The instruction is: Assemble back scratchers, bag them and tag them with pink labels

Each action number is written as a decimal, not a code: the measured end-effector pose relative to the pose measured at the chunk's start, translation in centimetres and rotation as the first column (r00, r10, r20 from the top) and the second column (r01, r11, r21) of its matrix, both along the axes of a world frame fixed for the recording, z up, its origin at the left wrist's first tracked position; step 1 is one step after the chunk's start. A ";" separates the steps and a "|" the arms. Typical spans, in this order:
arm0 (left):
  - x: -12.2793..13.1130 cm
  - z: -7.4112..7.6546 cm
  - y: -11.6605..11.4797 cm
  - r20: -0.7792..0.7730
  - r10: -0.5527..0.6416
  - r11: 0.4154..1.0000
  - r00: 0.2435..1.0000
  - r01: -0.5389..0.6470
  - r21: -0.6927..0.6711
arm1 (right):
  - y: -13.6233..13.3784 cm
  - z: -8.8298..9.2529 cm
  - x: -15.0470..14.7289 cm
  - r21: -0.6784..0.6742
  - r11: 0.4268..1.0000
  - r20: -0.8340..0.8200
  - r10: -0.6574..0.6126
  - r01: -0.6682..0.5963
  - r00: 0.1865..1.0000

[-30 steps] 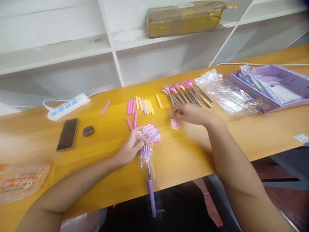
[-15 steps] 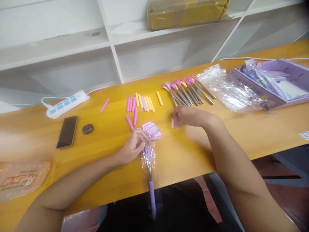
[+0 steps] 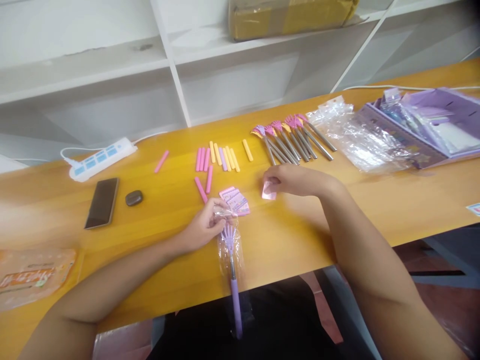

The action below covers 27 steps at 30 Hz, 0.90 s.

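Observation:
My left hand [image 3: 210, 222] is closed on the top end of a clear plastic bag [image 3: 240, 265]. Inside the bag lies a purple back scratcher [image 3: 235, 300], its hand-shaped head up near my fingers and its handle hanging past the table's front edge. My right hand [image 3: 279, 180] pinches a small pink card [image 3: 268, 191] above the table. Between the hands is a fanned stack of pink and purple printed cards [image 3: 240, 201], just beyond my left fingertips.
Pink, yellow and purple handle sleeves [image 3: 224, 159] lie mid-table. Behind my right hand are several metal-rod scratchers [image 3: 296, 142], then clear bags [image 3: 360, 145] and a purple box [image 3: 412, 150]. Leftward lie a phone [image 3: 102, 203], a black case [image 3: 134, 198] and a power strip [image 3: 103, 159].
My right hand has shifted slightly left, and the pink card in it now shows more of its face. The left hand stays at the bag's top, where more of the plastic shows.

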<state>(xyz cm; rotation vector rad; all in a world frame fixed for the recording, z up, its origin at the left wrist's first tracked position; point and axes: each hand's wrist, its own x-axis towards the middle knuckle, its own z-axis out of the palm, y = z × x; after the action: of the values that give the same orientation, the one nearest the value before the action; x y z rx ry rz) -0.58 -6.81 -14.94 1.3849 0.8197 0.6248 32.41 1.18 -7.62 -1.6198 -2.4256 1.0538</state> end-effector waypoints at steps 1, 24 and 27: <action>0.0 0.0 0.1 0.018 0.002 1.000 1.000 -0.002 -0.001 | -0.1 0.0 -0.2 0.024 1.000 -0.085 0.009 -0.007 0.996; 0.3 -0.5 0.6 0.158 0.204 0.958 0.966 -0.164 -0.235 | -3.1 -2.8 -7.3 0.223 0.975 -0.613 0.148 -0.010 0.776; 0.3 -0.5 0.6 0.157 0.181 0.969 0.971 -0.149 -0.195 | -2.9 -2.6 -7.0 0.248 0.969 -0.587 0.158 -0.010 0.794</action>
<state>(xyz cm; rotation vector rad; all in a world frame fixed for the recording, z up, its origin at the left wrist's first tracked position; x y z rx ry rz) -0.29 -6.16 -15.40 1.0869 0.8353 0.7696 25.37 -1.67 -10.20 -0.9116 -2.0877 1.0405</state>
